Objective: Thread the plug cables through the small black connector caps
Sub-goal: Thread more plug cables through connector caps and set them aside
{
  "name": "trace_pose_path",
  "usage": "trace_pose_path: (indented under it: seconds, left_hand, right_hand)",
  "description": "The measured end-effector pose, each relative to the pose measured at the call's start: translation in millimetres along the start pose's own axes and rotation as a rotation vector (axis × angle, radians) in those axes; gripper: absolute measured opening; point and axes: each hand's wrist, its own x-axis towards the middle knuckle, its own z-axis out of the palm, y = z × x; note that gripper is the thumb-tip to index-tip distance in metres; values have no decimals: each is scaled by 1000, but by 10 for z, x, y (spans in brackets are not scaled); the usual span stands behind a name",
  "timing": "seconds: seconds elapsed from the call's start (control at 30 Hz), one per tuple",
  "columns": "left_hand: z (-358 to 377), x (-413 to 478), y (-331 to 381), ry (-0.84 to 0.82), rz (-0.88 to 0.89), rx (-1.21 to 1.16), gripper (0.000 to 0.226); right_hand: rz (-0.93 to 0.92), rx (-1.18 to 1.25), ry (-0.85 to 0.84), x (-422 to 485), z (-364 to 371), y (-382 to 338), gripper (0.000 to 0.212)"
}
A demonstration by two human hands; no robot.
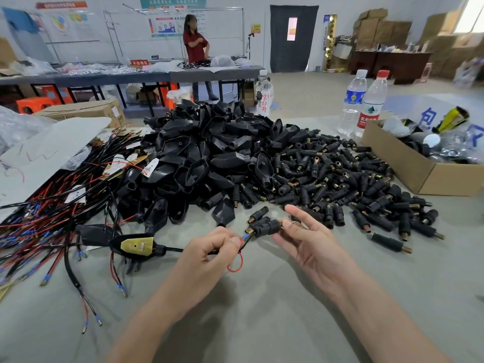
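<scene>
Head view: cable (242,246) tip hidden, perhaps inside held cap (265,228).

This is a small factory assembly workshop, set up for piecework by hand. The grey desk (262,323) carries parts in bulk: a high heap of black plug housings (209,153), a wide spread of small black connector caps (353,184), and a tangle of red and black plug cables (47,213) with crimped ends. An open cardboard box (408,163) of bagged parts sits at the right edge. Behind, a second long desk (131,78) holds more bagged stock, with a person (195,43) standing at it. Printed charts (170,19) hang on the wall, brown cartons (379,30) are stacked in the far corner, and orange stools (34,104) stand on the bare floor.
</scene>
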Motion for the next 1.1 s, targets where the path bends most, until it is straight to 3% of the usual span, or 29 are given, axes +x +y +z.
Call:
trace_pose_path:
  seconds: [0.67,1.1]
  left_hand:
    - [-1,11,-24,-54,-48,35,59]
    - [-24,18,-31,-54,-99,11,43]
  right_hand:
    - [-25,-68,-45,-29,-2,2,42]
    - [-67,-97,-68,-38,6,10,33]
